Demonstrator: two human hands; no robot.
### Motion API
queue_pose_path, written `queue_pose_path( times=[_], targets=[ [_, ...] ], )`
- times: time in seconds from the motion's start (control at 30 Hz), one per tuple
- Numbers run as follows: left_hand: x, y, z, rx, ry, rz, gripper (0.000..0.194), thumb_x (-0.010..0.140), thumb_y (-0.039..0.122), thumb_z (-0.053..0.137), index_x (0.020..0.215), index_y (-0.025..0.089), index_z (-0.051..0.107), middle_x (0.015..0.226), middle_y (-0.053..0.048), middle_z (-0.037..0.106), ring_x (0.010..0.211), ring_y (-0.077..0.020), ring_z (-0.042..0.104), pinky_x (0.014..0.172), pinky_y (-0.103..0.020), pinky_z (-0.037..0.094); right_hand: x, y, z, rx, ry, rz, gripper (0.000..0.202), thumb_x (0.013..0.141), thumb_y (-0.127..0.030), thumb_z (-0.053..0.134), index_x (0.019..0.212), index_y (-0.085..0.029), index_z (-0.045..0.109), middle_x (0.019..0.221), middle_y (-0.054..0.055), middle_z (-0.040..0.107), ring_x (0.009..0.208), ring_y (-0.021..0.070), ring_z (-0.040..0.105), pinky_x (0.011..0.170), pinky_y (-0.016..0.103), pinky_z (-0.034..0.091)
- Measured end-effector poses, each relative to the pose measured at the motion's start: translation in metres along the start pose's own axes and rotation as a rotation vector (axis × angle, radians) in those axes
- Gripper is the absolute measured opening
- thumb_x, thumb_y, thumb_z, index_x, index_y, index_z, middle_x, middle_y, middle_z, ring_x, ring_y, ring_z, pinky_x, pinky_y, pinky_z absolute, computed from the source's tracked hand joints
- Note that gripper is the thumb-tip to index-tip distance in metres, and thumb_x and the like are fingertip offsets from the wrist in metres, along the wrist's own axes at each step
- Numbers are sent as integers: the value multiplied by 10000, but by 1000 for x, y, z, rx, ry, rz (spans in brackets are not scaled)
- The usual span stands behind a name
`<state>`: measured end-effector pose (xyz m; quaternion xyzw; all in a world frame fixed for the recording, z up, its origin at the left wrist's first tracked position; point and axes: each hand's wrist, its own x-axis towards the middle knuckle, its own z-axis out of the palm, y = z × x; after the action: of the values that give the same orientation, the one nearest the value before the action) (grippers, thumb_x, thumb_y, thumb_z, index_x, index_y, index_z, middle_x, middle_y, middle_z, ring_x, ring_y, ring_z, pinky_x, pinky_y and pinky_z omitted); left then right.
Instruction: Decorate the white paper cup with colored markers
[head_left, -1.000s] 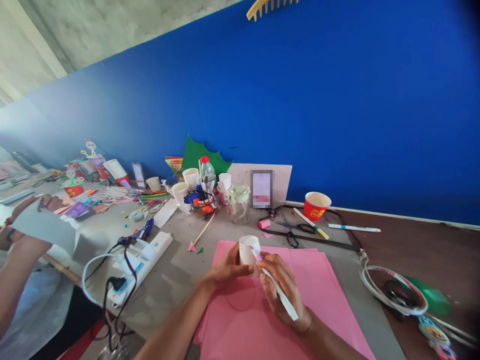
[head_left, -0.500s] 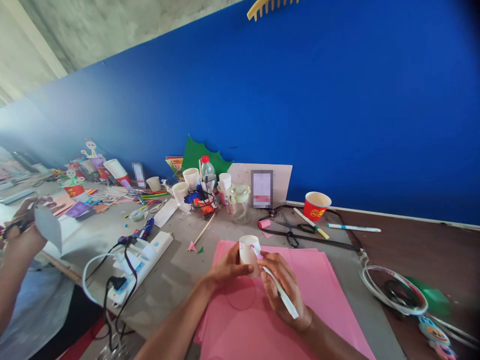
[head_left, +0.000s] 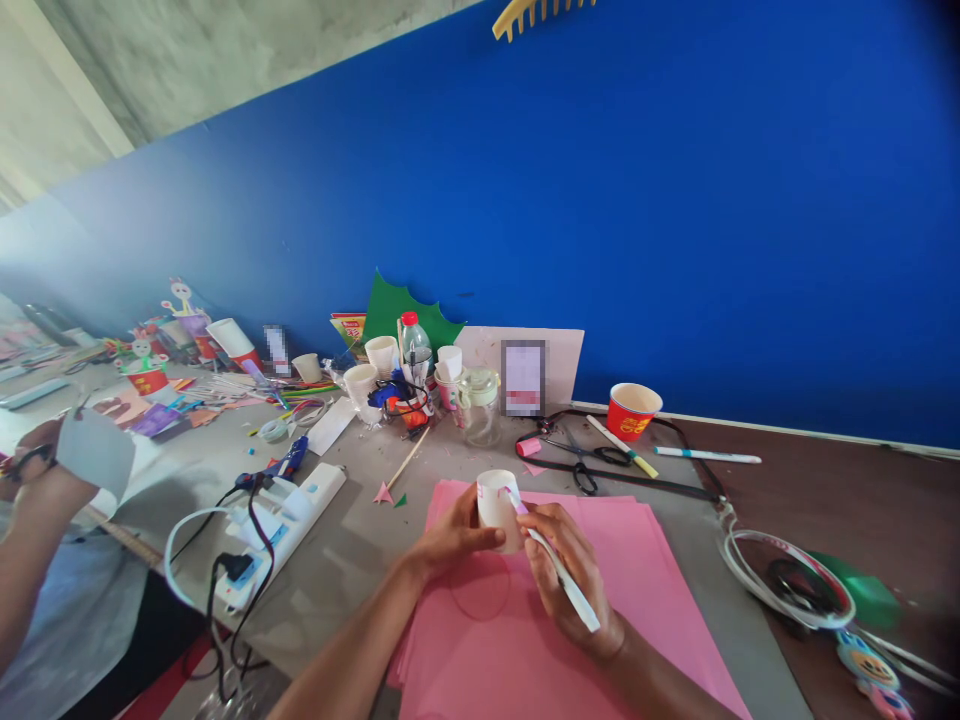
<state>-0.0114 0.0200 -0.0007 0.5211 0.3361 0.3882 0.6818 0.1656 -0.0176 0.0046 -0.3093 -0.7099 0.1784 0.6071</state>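
My left hand (head_left: 454, 535) grips a small white paper cup (head_left: 496, 500) from its left side, holding it just above a stack of pink paper sheets (head_left: 645, 590). My right hand (head_left: 566, 580) holds a white marker (head_left: 559, 575) with a pink tip pressed against the cup's right side. Pink marks show near the cup's rim. A faint drawn circle (head_left: 480, 590) lies on the pink paper below my hands.
A white power strip (head_left: 289, 520) with cables and a blue glue gun (head_left: 289, 458) lie to the left. Scissors (head_left: 589, 462), a red cup (head_left: 632, 410), pens, a jar (head_left: 480, 405) and cups stand behind. Coiled cable (head_left: 784, 590) lies right. Another person's hands (head_left: 45, 455) hold white paper at far left.
My hands and the cup have stayed almost still, the marker shifting slightly on the cup. The other person at the left has lowered and turned the white paper.
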Motion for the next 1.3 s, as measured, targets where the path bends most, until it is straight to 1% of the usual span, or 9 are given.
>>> queue_pose_path(
  times=[0.17,0.33,0.5,0.73,0.97,1.2,1.3],
  targets=[
    [0,1,1,0,-4,3,722,601,425,861,1200,168,552,913,-11,611,820,-160,539,691,-223,402,-1,0,-1,11,-8,8,236,909,-103,475,1057,-221,614,899,60,609,817,189,625,667,290,523],
    [-1,3,1,-9,11,4,678,586,429,869,1136,161,577,883,-7,599,805,-156,527,679,-222,389,-2,2,0,32,-2,29,225,919,-111,466,1053,-224,607,863,48,597,750,175,605,643,282,512],
    [0,2,0,-11,7,1,659,577,430,872,1107,165,584,880,2,597,813,-158,524,689,-226,388,-3,5,0,43,-16,59,219,926,-127,461,1067,-220,600,875,48,588,760,171,599,657,282,509],
    [0,1,-1,-25,2,13,640,586,406,869,1110,172,586,865,3,602,778,-148,525,665,-220,383,-5,8,0,53,-1,80,208,931,-136,458,1067,-209,597,885,54,581,777,174,595,666,286,509],
    [-1,1,-1,-17,8,10,660,589,415,865,1132,163,589,901,-19,631,839,-179,548,699,-237,396,-7,11,1,68,-6,112,199,938,-149,457,1065,-214,596,884,52,581,769,173,593,657,287,508],
    [-1,1,-1,-12,7,18,687,590,431,862,1161,159,594,942,-32,637,841,-177,546,694,-234,398,-5,8,1,56,-1,106,195,938,-149,460,1057,-215,600,872,47,587,749,167,599,645,280,507],
    [0,0,-2,-11,16,26,688,584,443,863,1153,158,600,929,-30,634,832,-178,543,696,-240,395,-4,6,1,54,11,94,192,936,-148,464,1051,-215,603,875,49,594,756,169,611,651,282,515]
  ],
)
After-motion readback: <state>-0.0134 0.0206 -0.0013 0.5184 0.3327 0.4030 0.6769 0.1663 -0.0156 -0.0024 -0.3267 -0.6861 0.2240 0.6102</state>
